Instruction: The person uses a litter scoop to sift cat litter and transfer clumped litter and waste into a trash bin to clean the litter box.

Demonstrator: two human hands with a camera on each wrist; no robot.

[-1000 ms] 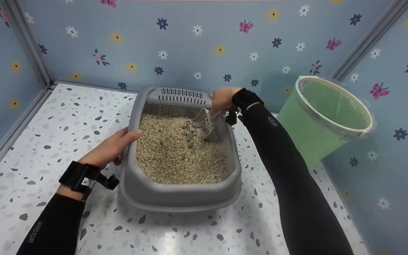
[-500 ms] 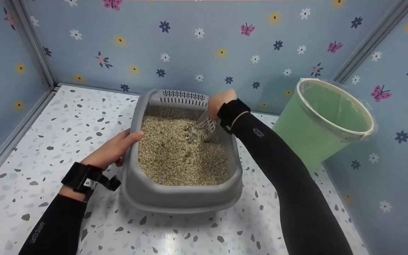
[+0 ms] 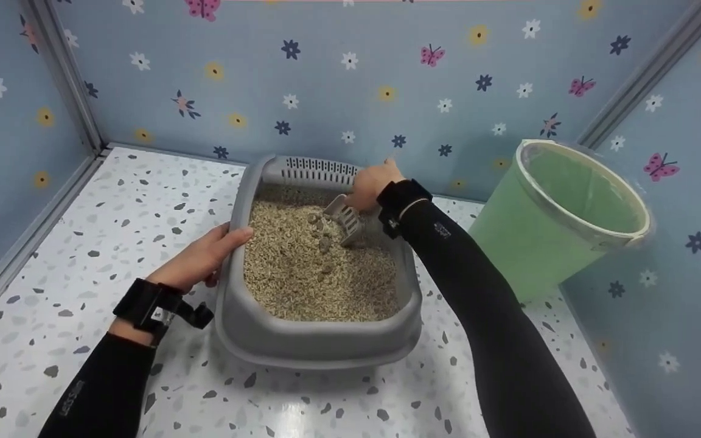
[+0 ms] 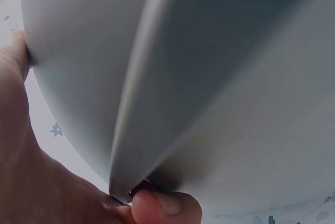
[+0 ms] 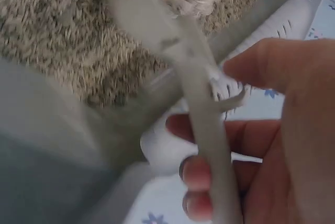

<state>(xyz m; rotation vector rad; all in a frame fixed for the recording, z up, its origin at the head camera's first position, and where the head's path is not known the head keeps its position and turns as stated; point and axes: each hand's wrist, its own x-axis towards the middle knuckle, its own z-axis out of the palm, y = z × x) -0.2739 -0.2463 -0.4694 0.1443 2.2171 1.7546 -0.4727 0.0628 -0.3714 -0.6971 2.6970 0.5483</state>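
A grey litter box (image 3: 320,344) holds tan pellet litter (image 3: 289,274) with several darker clumps (image 3: 325,244) near its middle. My left hand (image 3: 201,258) grips the box's left rim, thumb over the edge and fingertips curled under the lip, as the left wrist view shows. At the box's back right, my right hand (image 3: 372,185) holds a slotted litter scoop (image 3: 349,224); its blade stands tilted in the litter beside the clumps. In the right wrist view the fingers wrap round the scoop's handle (image 5: 207,124).
A green bucket (image 3: 509,243) with a clear liner over its rim stands to the right of the box. Blue flowered panels (image 3: 326,79) close in the back and both sides of the speckled white floor (image 3: 95,237).
My right hand has moved a little left and down with the scoop, and the blade has shifted left in the litter. The left hand keeps its grip on the rim.
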